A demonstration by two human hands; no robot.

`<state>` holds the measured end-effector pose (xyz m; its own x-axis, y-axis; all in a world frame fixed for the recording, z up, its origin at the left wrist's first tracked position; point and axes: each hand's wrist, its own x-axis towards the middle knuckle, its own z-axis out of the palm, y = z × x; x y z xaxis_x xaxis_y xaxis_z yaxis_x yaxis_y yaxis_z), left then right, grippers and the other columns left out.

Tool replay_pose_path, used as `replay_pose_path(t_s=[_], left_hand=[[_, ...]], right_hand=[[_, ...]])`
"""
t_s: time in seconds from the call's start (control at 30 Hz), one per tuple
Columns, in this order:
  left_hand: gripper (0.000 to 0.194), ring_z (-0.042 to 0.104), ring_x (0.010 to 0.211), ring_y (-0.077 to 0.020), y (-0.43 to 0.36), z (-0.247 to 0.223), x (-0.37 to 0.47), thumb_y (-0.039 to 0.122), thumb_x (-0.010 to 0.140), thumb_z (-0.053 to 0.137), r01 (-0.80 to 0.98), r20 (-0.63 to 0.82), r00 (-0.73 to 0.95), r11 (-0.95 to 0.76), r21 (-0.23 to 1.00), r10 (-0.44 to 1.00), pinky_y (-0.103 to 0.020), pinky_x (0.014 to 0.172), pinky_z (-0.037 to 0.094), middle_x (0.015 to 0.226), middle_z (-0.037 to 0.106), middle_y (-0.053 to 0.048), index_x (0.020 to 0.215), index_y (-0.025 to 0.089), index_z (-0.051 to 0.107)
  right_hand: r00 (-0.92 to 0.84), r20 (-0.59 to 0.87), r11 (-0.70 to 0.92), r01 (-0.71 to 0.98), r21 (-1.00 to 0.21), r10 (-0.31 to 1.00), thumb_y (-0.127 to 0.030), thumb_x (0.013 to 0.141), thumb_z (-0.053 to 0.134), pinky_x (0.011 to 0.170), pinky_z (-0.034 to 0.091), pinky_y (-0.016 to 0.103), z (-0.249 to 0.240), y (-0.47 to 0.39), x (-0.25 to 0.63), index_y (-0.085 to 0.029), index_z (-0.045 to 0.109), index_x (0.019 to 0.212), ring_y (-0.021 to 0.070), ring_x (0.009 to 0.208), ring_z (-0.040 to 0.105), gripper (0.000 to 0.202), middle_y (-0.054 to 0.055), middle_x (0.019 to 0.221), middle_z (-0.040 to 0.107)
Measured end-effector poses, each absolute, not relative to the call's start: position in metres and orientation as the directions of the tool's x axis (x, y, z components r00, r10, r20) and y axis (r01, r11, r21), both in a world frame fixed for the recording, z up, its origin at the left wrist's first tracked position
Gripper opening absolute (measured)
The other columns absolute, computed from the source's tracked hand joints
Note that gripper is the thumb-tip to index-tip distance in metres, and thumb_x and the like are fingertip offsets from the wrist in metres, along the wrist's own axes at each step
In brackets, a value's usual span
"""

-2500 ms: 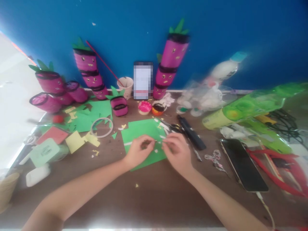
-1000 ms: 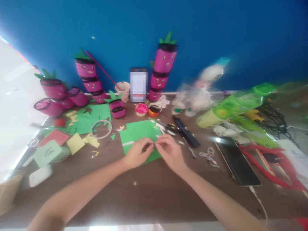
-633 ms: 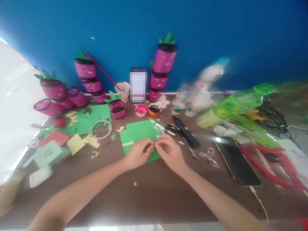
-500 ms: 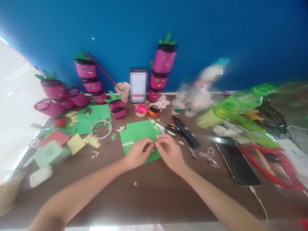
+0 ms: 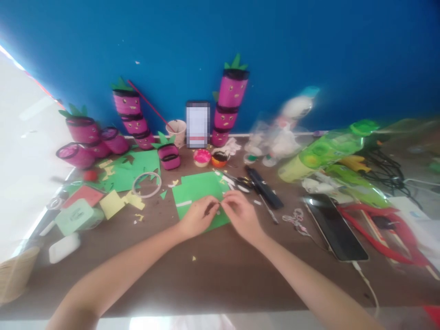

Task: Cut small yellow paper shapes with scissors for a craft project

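Observation:
My left hand [image 5: 200, 214] and my right hand [image 5: 241, 214] meet fingertip to fingertip over a green paper sheet [image 5: 192, 187] in the middle of the table. Both are closed in a pinch. Something tiny and dark seems to sit between the fingertips, too small to name. A short white strip [image 5: 184, 203] lies on the sheet beside my left hand. Scissors [image 5: 237, 179] rest just beyond my right hand. A pink paint cup [image 5: 202, 158] and an orange one with dark paint [image 5: 219, 158] stand behind the sheet.
Purple painted tube figures with green leaves [image 5: 231, 91] stand along the blue wall. A tape roll [image 5: 147, 184], yellow paper [image 5: 112, 205] and a pale green box [image 5: 79, 216] lie left. To the right are a black cutter [image 5: 264, 187], a phone on a cable [image 5: 336, 227] and a green bottle [image 5: 323, 153].
The view has shifted slightly. My hands stay together over the green sheet in nearly the same pinch, and the things on the table keep their places.

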<state>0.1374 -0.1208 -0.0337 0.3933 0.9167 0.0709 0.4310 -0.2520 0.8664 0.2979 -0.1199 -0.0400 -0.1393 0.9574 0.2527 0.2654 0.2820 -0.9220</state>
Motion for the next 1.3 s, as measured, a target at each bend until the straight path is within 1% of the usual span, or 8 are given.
replay_pose_path(t_s=[0.33,0.7,0.9,1.03,1.1,1.17,1.23,1.3], left_hand=[[0.014,0.044,0.057,-0.0102,-0.121,-0.031,0.138,0.024,0.087,0.039,0.467,0.055,0.397,-0.254,0.847,0.916,-0.023,0.057,0.035,0.066,0.052,0.003,0.08,0.019,0.05],[0.016,0.045,0.057,-0.01,-0.12,-0.032,0.139,0.026,0.087,0.039,0.472,0.065,0.395,-0.263,0.842,0.917,-0.023,0.058,0.037,0.067,0.054,0.002,0.08,0.019,0.052],[0.014,0.049,0.058,-0.0106,-0.122,-0.036,0.138,0.024,0.084,0.042,0.443,0.05,0.347,-0.211,0.872,0.937,-0.023,0.057,0.04,0.071,0.06,0.0,0.087,0.019,0.055],[0.016,0.052,0.059,-0.011,-0.121,-0.039,0.139,0.025,0.084,0.043,0.383,0.039,0.278,-0.148,0.912,0.96,-0.023,0.057,0.042,0.072,0.061,-0.001,0.093,0.018,0.054],[0.016,0.053,0.062,-0.0115,-0.121,-0.04,0.139,0.026,0.085,0.042,0.326,0.064,0.219,-0.135,0.936,0.974,-0.024,0.06,0.043,0.073,0.059,-0.001,0.095,0.018,0.052],[0.015,0.054,0.066,-0.0122,-0.121,-0.041,0.14,0.027,0.086,0.042,0.275,0.132,0.138,-0.166,0.947,0.982,-0.025,0.063,0.044,0.075,0.058,-0.002,0.095,0.018,0.05],[0.015,0.055,0.071,-0.0127,-0.121,-0.041,0.138,0.027,0.087,0.041,0.256,0.231,0.055,-0.238,0.937,0.971,-0.026,0.067,0.045,0.078,0.057,-0.003,0.095,0.018,0.049],[0.014,0.054,0.073,-0.0129,-0.122,-0.04,0.134,0.028,0.087,0.042,0.275,0.345,0.03,-0.339,0.9,0.938,-0.027,0.069,0.045,0.08,0.057,-0.004,0.094,0.018,0.049]], right_hand=[[-0.141,0.251,0.284,0.312,-0.907,0.958,-0.024,0.079,0.055,0.072,0.049,0.031,-0.039,-0.119,0.298,-0.02,0.057,0.073,0.0178,0.087,0.056,0.008,0.006,0.09,0.055],[-0.188,0.238,0.295,0.392,-0.871,0.953,-0.024,0.082,0.049,0.077,0.047,0.033,-0.04,-0.119,0.299,-0.02,0.054,0.074,0.0193,0.091,0.055,0.01,0.007,0.092,0.055],[-0.165,0.26,0.305,0.391,-0.868,0.952,-0.025,0.083,0.049,0.081,0.045,0.035,-0.042,-0.12,0.299,-0.02,0.053,0.075,0.0194,0.093,0.054,0.01,0.007,0.094,0.055],[-0.125,0.271,0.298,0.377,-0.877,0.955,-0.026,0.084,0.048,0.082,0.044,0.035,-0.039,-0.12,0.299,-0.02,0.053,0.073,0.0188,0.092,0.053,0.013,0.006,0.092,0.054],[-0.093,0.283,0.298,0.358,-0.885,0.955,-0.026,0.084,0.049,0.083,0.043,0.035,-0.035,-0.119,0.299,-0.02,0.053,0.072,0.0188,0.092,0.053,0.014,0.006,0.092,0.055],[-0.046,0.298,0.296,0.338,-0.893,0.953,-0.027,0.083,0.05,0.085,0.043,0.036,-0.031,-0.118,0.299,-0.02,0.054,0.073,0.019,0.093,0.053,0.013,0.006,0.092,0.055],[0.01,0.305,0.286,0.318,-0.904,0.952,-0.027,0.083,0.051,0.086,0.043,0.036,-0.025,-0.118,0.298,-0.02,0.054,0.074,0.0191,0.094,0.053,0.012,0.007,0.093,0.055],[0.048,0.297,0.27,0.296,-0.916,0.954,-0.027,0.082,0.052,0.085,0.044,0.036,-0.018,-0.117,0.297,-0.019,0.055,0.074,0.019,0.093,0.054,0.011,0.007,0.094,0.056]])
